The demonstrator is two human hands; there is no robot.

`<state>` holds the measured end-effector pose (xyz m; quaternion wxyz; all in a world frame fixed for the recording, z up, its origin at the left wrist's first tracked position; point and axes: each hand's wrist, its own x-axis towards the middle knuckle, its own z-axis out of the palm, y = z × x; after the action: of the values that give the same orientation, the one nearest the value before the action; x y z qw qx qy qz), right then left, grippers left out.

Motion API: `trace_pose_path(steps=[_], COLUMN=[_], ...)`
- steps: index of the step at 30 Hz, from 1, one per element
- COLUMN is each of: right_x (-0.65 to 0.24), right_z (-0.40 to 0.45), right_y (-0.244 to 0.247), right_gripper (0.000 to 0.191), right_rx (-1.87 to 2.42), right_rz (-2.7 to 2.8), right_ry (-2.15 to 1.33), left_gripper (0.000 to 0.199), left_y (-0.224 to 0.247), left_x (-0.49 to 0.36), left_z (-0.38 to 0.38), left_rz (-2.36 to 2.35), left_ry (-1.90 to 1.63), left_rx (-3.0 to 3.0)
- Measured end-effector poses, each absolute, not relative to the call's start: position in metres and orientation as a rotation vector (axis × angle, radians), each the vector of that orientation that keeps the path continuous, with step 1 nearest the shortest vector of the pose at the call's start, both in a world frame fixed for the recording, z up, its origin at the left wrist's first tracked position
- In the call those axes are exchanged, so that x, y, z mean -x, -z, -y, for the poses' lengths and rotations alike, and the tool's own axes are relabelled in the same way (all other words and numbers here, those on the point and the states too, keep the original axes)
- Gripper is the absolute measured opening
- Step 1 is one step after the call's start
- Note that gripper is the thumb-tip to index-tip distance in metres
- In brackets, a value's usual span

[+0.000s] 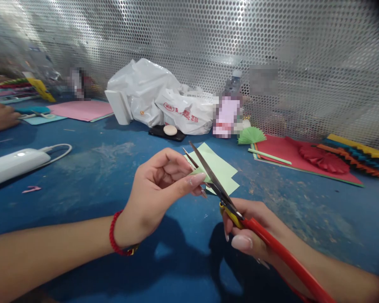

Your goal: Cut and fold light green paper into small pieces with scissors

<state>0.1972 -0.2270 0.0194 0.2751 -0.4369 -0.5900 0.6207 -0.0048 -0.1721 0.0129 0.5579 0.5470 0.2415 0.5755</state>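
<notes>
My left hand [164, 185] pinches a small folded piece of light green paper [207, 178] between thumb and fingers. In my right hand [255, 227] are scissors [265, 235] with red handles and a yellow part near the pivot. Their blades are spread apart, one on each side of the green piece, close to my left fingertips. Whether the blades touch the paper I cannot tell. Behind them, flat on the blue table [107, 168], lie pale green paper sheets [219, 162], partly hidden by the blades and my hand.
White plastic bags [151, 92] and a bottle [229, 105] stand against the perforated metal wall [189, 38]. Red paper [271, 147] with folded fans lies at right. A white device [19, 164] and pink paper [82, 110] are at left, near another person's hand [1, 118].
</notes>
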Motion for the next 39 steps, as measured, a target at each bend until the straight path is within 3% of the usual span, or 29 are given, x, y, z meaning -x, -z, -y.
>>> trace_pose_path(steps=[39], right_x=[-0.1978], right_z=[0.2209], right_y=[-0.0156], right_gripper=[0.055], right_rx=[1.099], right_rz=[1.647], right_ry=[-1.626], left_gripper=[0.017], left_y=[-0.0154], left_x=[0.0086], left_z=[0.1658], left_rz=[-0.460], left_ry=[-1.229], left_rx=[-1.275])
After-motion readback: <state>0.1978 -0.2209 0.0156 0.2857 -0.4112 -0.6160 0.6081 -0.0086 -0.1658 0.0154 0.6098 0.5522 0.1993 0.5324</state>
